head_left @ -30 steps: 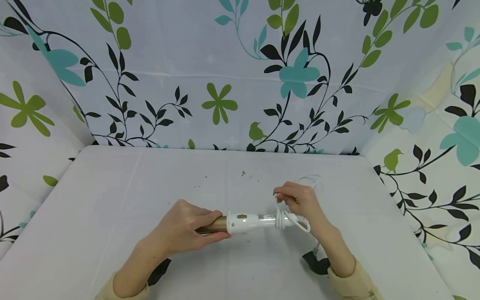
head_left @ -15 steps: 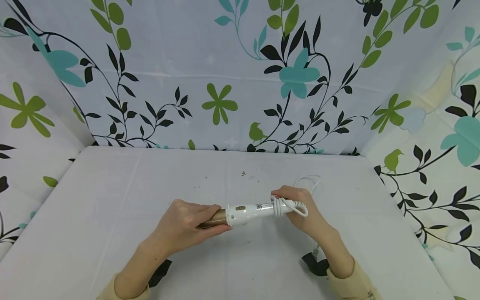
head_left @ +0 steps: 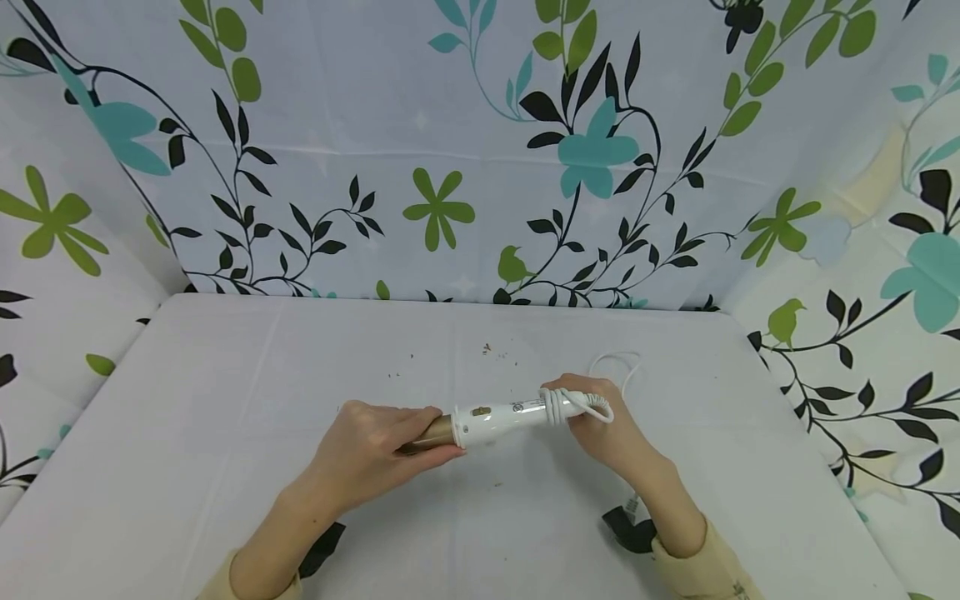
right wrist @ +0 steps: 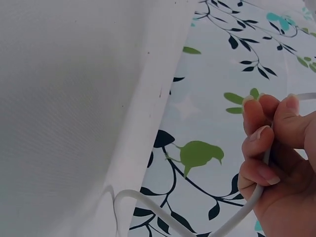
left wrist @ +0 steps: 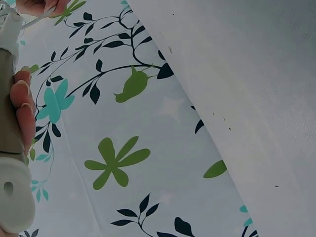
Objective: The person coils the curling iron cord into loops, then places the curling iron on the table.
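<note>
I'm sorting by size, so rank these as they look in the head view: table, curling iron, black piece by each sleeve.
1. Table
2. Curling iron, partly covered by the left hand
3. Right black piece and left black piece: too alike to rank.

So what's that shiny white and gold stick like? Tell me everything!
The glossy white-and-gold stick seems a hair curler. Its smooth handle looks like white plastic, with small markings and a gold patch; the brownish-gold barrel looks metallic. The left wrist view adds a rounded white piece. The stick tilts slightly, apparently lifted off the white tabletop. The left hand grips the barrel; thin white cord loops round the handle's other end, and the right hand pinches that cord.
</note>
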Motion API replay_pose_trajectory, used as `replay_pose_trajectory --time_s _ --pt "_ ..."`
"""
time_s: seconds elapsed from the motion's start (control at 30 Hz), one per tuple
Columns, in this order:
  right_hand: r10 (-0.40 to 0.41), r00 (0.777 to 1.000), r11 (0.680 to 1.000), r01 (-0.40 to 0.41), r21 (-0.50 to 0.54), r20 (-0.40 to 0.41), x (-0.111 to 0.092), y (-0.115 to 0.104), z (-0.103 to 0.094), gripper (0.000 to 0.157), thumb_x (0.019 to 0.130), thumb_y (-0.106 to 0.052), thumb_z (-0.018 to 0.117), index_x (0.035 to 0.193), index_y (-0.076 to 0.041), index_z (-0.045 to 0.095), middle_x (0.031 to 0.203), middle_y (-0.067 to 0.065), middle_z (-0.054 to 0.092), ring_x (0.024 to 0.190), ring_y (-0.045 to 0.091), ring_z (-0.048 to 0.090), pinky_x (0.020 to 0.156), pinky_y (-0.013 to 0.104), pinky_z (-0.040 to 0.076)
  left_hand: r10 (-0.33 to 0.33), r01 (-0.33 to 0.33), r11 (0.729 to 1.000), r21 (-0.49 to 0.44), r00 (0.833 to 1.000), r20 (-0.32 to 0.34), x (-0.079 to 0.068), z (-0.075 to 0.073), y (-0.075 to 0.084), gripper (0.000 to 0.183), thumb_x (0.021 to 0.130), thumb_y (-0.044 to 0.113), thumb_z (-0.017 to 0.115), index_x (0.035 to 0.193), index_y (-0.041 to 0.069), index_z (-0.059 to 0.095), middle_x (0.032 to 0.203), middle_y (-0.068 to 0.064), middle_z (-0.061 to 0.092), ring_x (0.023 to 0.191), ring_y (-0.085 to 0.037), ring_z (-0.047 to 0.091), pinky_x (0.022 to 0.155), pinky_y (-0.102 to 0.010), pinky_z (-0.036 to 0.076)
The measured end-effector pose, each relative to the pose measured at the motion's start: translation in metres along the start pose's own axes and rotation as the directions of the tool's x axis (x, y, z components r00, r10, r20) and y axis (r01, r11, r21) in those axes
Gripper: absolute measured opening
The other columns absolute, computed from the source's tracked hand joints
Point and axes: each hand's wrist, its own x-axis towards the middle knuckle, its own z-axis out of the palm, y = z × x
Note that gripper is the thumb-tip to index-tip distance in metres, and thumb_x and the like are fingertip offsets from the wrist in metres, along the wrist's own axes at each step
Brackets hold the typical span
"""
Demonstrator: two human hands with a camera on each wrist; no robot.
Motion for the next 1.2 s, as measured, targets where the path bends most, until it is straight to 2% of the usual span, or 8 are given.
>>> replay_pose_trajectory --time_s 0.1,0.23,0.43,0.6,0.83,0.97,1.07,1.2 --pt "0.066 0.997 0.998 -0.065 -0.008 0.027 -0.0006 -0.0015 0.0014 0.021 0.086 0.014 0.065 0.094 -0.004 0.073 0.089 0.006 0.075 0.069 0.011 0.062 0.061 0.026 0.052 -0.021 0.021 1.0 0.015 1.0 -0.009 -0.0007 -0.0007 -0.0003 0.031 0.078 0.038 0.084 0.081 0.013 0.066 0.065 0.009 0.069 0.046 0.002 0.05 0.045 -0.01 0.03" --pt "0.051 0.998 0.997 -0.049 -0.065 0.03 -0.0015 -0.002 0.0036 0.019 0.087 0.013 0.066 0.086 -0.006 0.069 0.081 0.005 0.071 0.065 0.008 0.054 0.056 0.023 0.047 -0.049 0.05 0.998 0.044 0.998 -0.029 -0.0017 -0.0024 -0.0003 0.032 0.079 0.04 0.084 0.081 0.013 0.068 0.068 0.009 0.07 0.049 -0.001 0.058 0.046 -0.012 0.038" --pt "-0.054 0.999 0.996 0.054 -0.076 0.002 -0.0001 -0.004 0.007 0.007 0.091 0.001 0.069 0.093 -0.006 0.072 0.079 -0.001 0.068 0.07 0.009 0.057 0.062 0.023 0.05 -0.188 0.191 0.98 0.058 0.981 -0.053 -0.0009 -0.0032 0.0007 0.03 0.074 0.033 0.088 0.075 0.015 0.065 0.058 0.012 0.058 0.046 0.005 0.039 0.044 -0.009 0.026" --pt "-0.091 0.996 0.993 0.092 -0.068 0.012 0.0009 -0.0043 0.0076 0.022 0.091 0.005 0.067 0.111 -0.001 0.072 0.083 0.001 0.067 0.071 0.008 0.057 0.063 0.022 0.05 -0.259 0.262 0.962 0.076 0.964 -0.056 -0.0007 -0.0057 0.0026 0.028 0.073 0.032 0.089 0.076 0.014 0.067 0.058 0.011 0.058 0.046 0.006 0.036 0.043 -0.009 0.024" --pt "-0.074 0.997 0.995 0.075 -0.059 0.026 0.0012 -0.0033 0.0052 0.035 0.088 0.015 0.063 0.12 0.0 0.069 0.088 0.004 0.067 0.072 0.012 0.057 0.064 0.023 0.051 -0.289 0.296 0.952 0.08 0.954 -0.085 0.0009 -0.008 0.0022 0.028 0.075 0.035 0.087 0.081 0.012 0.072 0.059 0.008 0.063 0.045 0.005 0.04 0.043 -0.01 0.025" --pt "-0.045 0.999 0.997 0.047 -0.06 0.028 0.0019 -0.0026 0.0036 0.04 0.087 0.02 0.059 0.121 0.001 0.067 0.088 0.005 0.067 0.07 0.01 0.056 0.064 0.023 0.051 -0.326 0.336 0.937 0.094 0.939 -0.111 0.0006 -0.0086 -0.0002 0.034 0.081 0.043 0.082 0.083 0.01 0.074 0.06 0.004 0.066 0.043 0.003 0.043 0.042 -0.011 0.026" --pt "-0.032 0.999 0.997 0.034 -0.066 0.018 0.002 -0.0026 0.0028 0.036 0.089 0.018 0.06 0.121 0.002 0.066 0.088 0.005 0.069 0.069 0.01 0.058 0.063 0.023 0.051 -0.361 0.374 0.923 0.096 0.924 -0.124 -0.0001 -0.0092 -0.0014 0.035 0.082 0.044 0.081 0.082 0.01 0.074 0.058 0.005 0.065 0.043 0.002 0.042 0.042 -0.012 0.027" --pt "-0.017 1.0 0.998 0.015 -0.066 -0.024 0.0017 -0.0036 0.0029 0.027 0.09 0.01 0.065 0.116 0.002 0.068 0.085 0.005 0.071 0.066 0.011 0.062 0.061 0.022 0.052 -0.402 0.416 0.903 0.108 0.907 -0.129 -0.0006 -0.0102 -0.0018 0.029 0.076 0.038 0.086 0.081 0.011 0.074 0.057 0.006 0.063 0.042 0.002 0.039 0.04 -0.014 0.025"
